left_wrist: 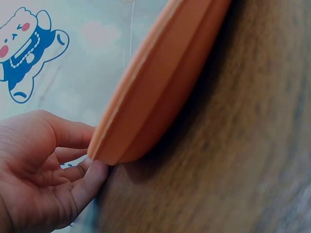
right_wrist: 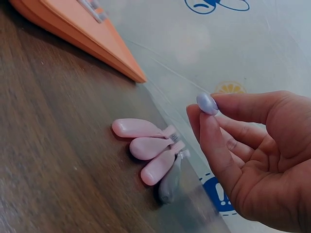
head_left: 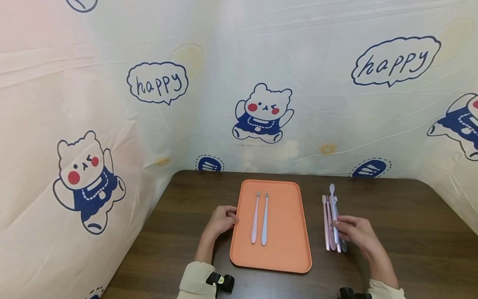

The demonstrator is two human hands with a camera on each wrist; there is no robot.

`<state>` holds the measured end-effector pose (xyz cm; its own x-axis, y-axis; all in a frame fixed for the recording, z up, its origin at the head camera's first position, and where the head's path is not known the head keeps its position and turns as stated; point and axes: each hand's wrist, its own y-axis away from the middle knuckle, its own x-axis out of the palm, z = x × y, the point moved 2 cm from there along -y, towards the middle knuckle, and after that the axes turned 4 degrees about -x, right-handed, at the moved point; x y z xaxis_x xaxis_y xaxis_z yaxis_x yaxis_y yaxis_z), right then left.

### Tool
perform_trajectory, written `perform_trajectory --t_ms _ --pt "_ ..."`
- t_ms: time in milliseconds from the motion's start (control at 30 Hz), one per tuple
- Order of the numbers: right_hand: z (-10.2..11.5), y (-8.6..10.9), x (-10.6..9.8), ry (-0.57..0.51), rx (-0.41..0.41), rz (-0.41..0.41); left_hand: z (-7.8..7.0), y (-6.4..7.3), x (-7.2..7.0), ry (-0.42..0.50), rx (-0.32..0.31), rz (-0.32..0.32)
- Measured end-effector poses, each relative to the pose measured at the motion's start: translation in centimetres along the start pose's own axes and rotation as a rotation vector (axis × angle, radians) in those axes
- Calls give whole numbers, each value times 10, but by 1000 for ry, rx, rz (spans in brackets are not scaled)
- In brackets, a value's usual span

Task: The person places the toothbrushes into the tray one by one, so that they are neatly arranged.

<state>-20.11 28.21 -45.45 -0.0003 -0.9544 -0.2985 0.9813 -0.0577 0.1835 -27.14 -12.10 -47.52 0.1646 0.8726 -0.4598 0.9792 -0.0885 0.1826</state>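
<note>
Head view: left fingers point(head_left: 230, 210) pinch tray point(head_left: 286, 228), right fingers point(head_left: 346, 229) a toothbrush point(head_left: 333, 207) — long axis and head pointing away.

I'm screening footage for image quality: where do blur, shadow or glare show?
Head view: mostly crisp, dull sheen on the table in front of the tray; left wrist: table grain smeared toward the right edge, dark shadow beside the tray; right wrist: small bright highlight on the held toothbrush.
</note>
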Motion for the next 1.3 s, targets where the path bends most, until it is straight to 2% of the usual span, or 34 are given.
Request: perform_trajectory --t_ms 1300 --pt "12 3 14 15 -13 5 2 -2 0 1 -9 0"
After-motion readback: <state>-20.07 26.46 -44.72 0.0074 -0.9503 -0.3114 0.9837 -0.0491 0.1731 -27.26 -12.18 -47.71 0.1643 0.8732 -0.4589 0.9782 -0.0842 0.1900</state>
